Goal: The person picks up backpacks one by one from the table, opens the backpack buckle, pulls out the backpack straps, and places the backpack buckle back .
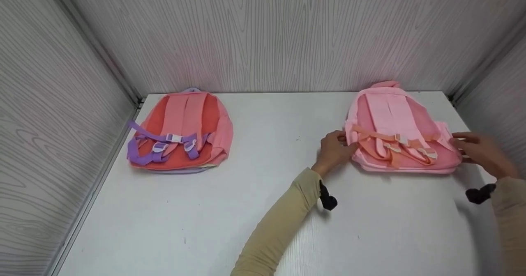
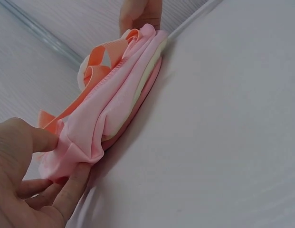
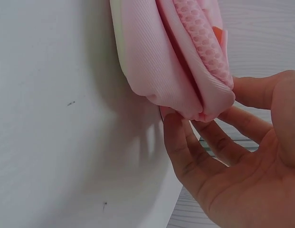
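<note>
A pink backpack [image 1: 388,111] with orange straps and white buckles lies at the back right of the white table, its strap side facing up. My left hand [image 1: 333,150] grips its lower left corner, thumb on the strap side and fingers underneath, as the left wrist view shows. Around the lower right corner my right hand [image 1: 485,150] curls, thumb against the mesh-padded back panel [image 3: 204,42] and fingertips under the edge. The bag's front side is turned down and mostly hidden.
At the back left lies a second backpack [image 1: 185,116], coral and red with purple straps [image 1: 144,157], strap side up too. Wood-grain panels [image 1: 263,33] stand behind the table [image 1: 263,210] and along both sides.
</note>
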Available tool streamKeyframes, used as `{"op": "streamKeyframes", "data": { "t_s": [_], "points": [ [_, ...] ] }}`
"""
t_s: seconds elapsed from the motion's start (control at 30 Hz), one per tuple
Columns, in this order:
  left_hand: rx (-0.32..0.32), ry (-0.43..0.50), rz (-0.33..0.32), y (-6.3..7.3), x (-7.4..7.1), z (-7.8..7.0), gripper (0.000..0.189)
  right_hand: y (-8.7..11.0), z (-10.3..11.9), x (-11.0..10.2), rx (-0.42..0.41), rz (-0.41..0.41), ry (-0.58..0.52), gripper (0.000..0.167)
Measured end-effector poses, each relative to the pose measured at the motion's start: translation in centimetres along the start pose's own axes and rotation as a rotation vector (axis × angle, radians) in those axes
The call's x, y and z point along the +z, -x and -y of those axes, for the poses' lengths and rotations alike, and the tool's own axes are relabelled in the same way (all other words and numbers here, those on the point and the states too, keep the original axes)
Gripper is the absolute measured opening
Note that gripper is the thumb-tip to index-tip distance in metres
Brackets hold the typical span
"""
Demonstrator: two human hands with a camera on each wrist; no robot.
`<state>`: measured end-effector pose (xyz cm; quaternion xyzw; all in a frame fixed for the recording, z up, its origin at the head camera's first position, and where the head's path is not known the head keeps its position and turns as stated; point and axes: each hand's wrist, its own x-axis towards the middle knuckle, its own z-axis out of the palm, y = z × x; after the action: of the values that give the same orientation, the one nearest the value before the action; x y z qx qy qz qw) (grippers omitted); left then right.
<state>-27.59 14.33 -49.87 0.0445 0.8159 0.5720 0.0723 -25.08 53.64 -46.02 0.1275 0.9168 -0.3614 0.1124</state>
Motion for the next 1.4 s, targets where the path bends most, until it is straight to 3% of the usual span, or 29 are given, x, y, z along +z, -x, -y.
{"op": "streamKeyframes", "data": {
  "t_s": [0.27,0.57,0.97,1.4],
  "points": [
    [0.025,-0.007,-0.002,0.9,-1.5,0.3,0.045,0.5,0.5,0.7,-0.073,0.047,0.023,0.08],
    [0.01,-0.005,0.016,2.4,-3.5,1.3,0.046,1.1,1.1,1.5,-0.133,0.203,0.051,0.08],
    [0.037,0.011,0.024,3.3,-5.8,2.4,0.044,2.1,2.6,3.0,-0.198,0.211,0.06,0.08],
    [-0.015,0.004,0.042,5.0,-8.5,2.6,0.048,2.6,3.7,4.3,-0.265,0.223,-0.014,0.071]
  ]
}}
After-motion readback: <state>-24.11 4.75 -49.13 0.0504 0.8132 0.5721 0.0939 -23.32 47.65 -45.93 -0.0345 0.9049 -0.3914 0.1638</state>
